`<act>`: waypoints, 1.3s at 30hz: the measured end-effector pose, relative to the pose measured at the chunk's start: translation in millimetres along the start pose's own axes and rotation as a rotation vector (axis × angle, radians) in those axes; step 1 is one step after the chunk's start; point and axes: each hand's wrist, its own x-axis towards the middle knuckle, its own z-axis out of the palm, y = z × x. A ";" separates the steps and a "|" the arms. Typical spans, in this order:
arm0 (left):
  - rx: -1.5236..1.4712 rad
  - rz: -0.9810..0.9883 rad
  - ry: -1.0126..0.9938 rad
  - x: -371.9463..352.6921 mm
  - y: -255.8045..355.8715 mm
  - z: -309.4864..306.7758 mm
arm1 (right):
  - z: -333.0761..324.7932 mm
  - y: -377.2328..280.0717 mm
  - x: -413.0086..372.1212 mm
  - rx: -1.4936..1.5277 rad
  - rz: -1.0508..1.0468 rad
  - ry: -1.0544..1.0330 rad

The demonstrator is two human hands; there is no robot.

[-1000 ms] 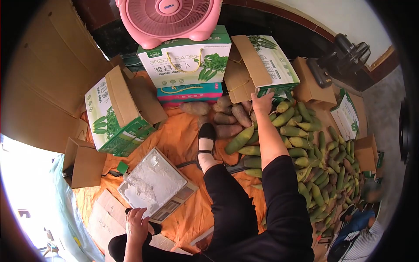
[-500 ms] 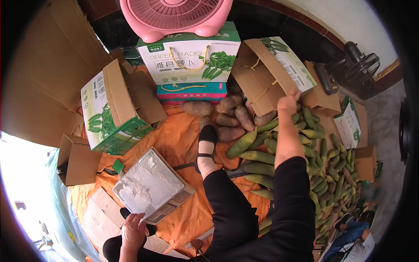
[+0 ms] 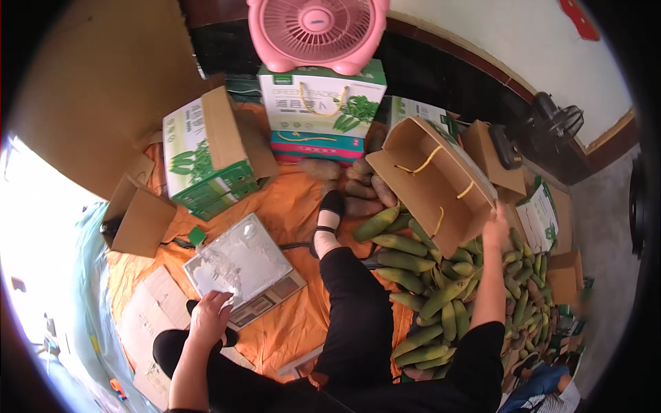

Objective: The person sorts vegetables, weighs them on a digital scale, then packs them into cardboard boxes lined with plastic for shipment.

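Note:
My right hand [image 3: 494,226] grips the edge of an open cardboard gift box [image 3: 441,186], tilted with its brown inside and yellow cord handles facing me. The box is above a heap of green radishes [image 3: 447,303]. My left hand [image 3: 208,318] is at the near corner of a low box with a scuffed whitish top [image 3: 237,265]. Its fingers are pinched together near a small whitish bit; what they hold, if anything, is too small to name.
A pink fan [image 3: 317,24] stands on a printed radish carton [image 3: 323,103] at the back. Another open carton [image 3: 206,151] stands left on the orange sheet [image 3: 275,199]. Purplish roots [image 3: 361,189] lie near my foot. A black fan [image 3: 544,131] is at right, another person's leg [image 3: 540,385] lower right.
My right hand has pulled the gift box up and toward me, turning its open side my way. My left hand has moved up to the whitish-topped box. The view has shifted.

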 end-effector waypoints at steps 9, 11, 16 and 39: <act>-0.068 0.103 0.162 -28.0 -15.2 -10.9 | -137.1 -93.4 -9.8 0.120 -0.322 -0.078; -0.150 0.095 0.213 -29.3 -23.7 -12.4 | -161.5 -123.2 -24.2 0.194 -0.389 -0.105; -0.598 0.110 0.492 -50.6 -9.8 -45.3 | -194.9 -198.5 -72.1 0.232 -0.599 -0.051; -1.660 -0.278 0.503 -50.5 36.3 -109.9 | -169.5 -317.9 -355.5 0.657 -1.367 -0.321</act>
